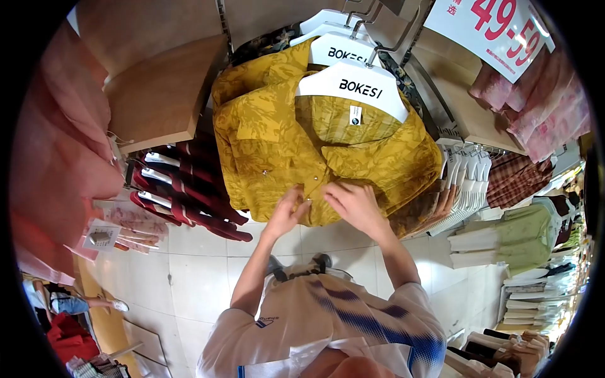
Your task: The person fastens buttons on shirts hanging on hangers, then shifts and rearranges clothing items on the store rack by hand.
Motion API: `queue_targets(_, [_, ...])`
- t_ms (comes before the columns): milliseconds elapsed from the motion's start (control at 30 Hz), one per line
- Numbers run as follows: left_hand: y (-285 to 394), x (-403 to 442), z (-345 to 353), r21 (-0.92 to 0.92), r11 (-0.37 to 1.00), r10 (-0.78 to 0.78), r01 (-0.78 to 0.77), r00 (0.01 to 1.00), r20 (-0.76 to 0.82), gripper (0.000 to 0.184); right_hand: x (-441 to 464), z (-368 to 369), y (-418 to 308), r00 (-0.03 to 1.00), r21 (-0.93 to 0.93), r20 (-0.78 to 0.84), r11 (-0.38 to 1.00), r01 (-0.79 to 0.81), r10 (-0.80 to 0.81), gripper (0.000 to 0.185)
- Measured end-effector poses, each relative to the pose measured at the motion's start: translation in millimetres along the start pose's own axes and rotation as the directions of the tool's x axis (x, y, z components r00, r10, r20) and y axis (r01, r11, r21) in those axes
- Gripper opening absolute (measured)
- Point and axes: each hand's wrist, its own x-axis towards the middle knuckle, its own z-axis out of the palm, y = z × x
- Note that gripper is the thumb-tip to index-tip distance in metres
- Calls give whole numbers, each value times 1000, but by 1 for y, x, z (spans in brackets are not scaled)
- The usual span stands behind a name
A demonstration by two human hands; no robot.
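A mustard-yellow patterned shirt (pixel 265 142) hangs on a white hanger (pixel 353 89) in front of me, its collar spread and its front partly open. My left hand (pixel 288 213) is at the lower front of the shirt, fingers bent and closed on the fabric near the button edge. Just to its right, my right hand (pixel 356 205) pinches the other side of the front opening. Small buttons show above both hands. The fingertips partly cover the cloth between them. Behind this shirt, another yellow garment (pixel 277 60) hangs on a second white hanger (pixel 337 50).
Wooden shelves (pixel 164 94) flank the rack. Dark red garments (pixel 195 183) hang at left, striped and plaid ones (pixel 517 179) at right. A price sign (pixel 498 31) stands at upper right. Pink clothing (pixel 63 138) fills the left edge. Below is a tiled floor (pixel 195 271); another person's legs (pixel 94 302) show at lower left.
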Motion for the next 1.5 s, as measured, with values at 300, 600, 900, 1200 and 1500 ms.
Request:
queue_targets(300, [10, -3, -12, -595, 718, -264, 361, 932, 247, 20, -3, 24, -15, 994, 89, 8, 990, 110, -111, 21])
queue_targets(600, [15, -4, -15, -588, 710, -312, 387, 922, 231, 21, 1, 36, -6, 988, 148, -4, 977, 154, -155, 21])
queue_targets(900, [19, -8, -21, -543, 742, -320, 393, 920, 228, 22, 9, 32, -3, 969, 54, 36, 969, 242, -244, 18])
queue_targets(1200, [23, -13, -29, -710, 608, -313, 356, 929, 199, 17, 13, 29, -3, 915, 86, -128, 915, 394, -382, 13])
queue_targets(1500, [24, -13, -13, -624, 710, -367, 328, 928, 70, 13, 5, 38, -3, 934, 4, -80, 936, 351, -349, 19])
